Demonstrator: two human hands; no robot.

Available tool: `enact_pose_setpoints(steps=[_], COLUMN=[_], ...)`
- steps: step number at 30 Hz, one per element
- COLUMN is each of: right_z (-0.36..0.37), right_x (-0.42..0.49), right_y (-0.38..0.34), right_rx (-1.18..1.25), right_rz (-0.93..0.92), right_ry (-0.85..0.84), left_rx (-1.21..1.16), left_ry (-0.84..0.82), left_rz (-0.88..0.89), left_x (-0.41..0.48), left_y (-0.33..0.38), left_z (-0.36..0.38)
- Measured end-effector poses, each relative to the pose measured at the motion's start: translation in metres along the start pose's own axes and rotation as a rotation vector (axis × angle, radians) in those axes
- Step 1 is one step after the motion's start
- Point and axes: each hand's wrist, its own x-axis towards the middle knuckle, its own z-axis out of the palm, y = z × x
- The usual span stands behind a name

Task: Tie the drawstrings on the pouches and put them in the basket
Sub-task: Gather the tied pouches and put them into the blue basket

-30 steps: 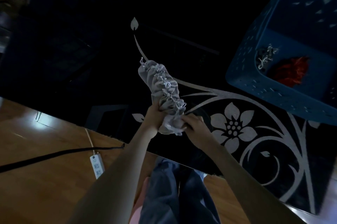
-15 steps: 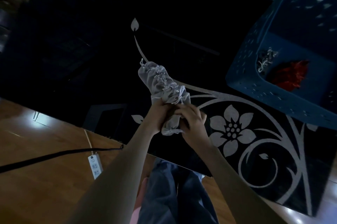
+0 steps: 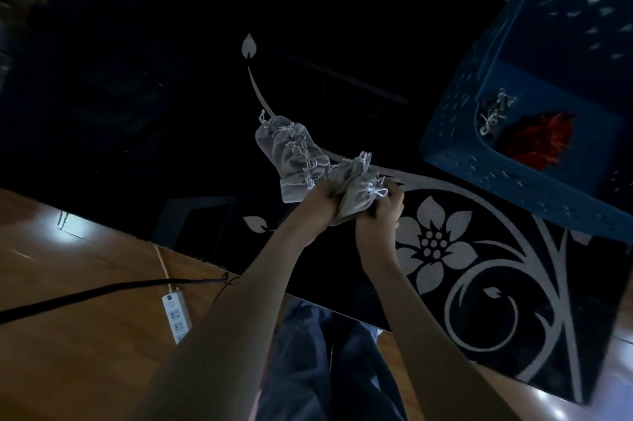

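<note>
Left hand (image 3: 317, 203) and right hand (image 3: 380, 213), each grip clamped on the grey pouches (image 3: 294, 157), well left of the basket (image 3: 445, 146). I reckon the fanned-out bunch could slip loose, since it's held only at its base.

Black rectangular rug (image 3: 435, 242) with pale grey flower-and-vine pattern, spread over glossy brown wooden floor (image 3: 85, 345). White plastic power strip (image 3: 176, 318) lying flat on the boards near the rug's edge, thin white cord (image 3: 162, 263) running from it up to that edge. Thick black cable (image 3: 102, 290) crossing the floor from the left, passing just above the strip. Blue denim trouser legs (image 3: 325, 369) at bottom centre.
</note>
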Motion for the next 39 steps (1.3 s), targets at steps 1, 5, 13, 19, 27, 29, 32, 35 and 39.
enact_pose_setpoints(steps=[1, 5, 13, 19, 27, 29, 32, 35, 39], right_z=[0.001, -0.002, -0.011, -0.007, -0.007, -0.007, -0.006, -0.004, 0.003], right_x=[0.0, 0.007, 0.027, 0.024, 0.028, 0.028, 0.03, 0.03, 0.03], right_y=[0.001, -0.006, -0.004, 0.001, 0.005, 0.007, 0.004, 0.004, 0.003], right_rx=[0.02, 0.288, 0.205, 0.503, 0.562, 0.45, 0.269, 0.256, 0.343], right_rz=[-0.041, 0.059, 0.268, 0.317, 0.324, 0.28, 0.14, 0.176, 0.302], right_ry=[0.015, -0.068, -0.31, -0.388, -0.617, -0.631, -0.57, -0.55, -0.582], left_rx=[0.062, -0.002, 0.016, 0.867, 1.101, 0.992, 0.625, 0.229, 0.054], left_ry=[0.021, 0.013, -0.019, 0.723, 0.717, 0.69, 0.499, 0.395, 0.386], left_rz=[-0.036, -0.074, -0.014, 0.362, 0.466, 0.423, 0.408, 0.275, 0.128], left_x=[0.002, -0.001, -0.02, -0.01, 0.015, 0.017, 0.006, -0.01, -0.013], left_y=[-0.003, -0.007, -0.006, -0.045, -0.053, -0.05, -0.038, -0.023, -0.017], left_z=[-0.002, 0.0, -0.028, -0.039, -0.043, -0.043, -0.039, -0.031, -0.025])
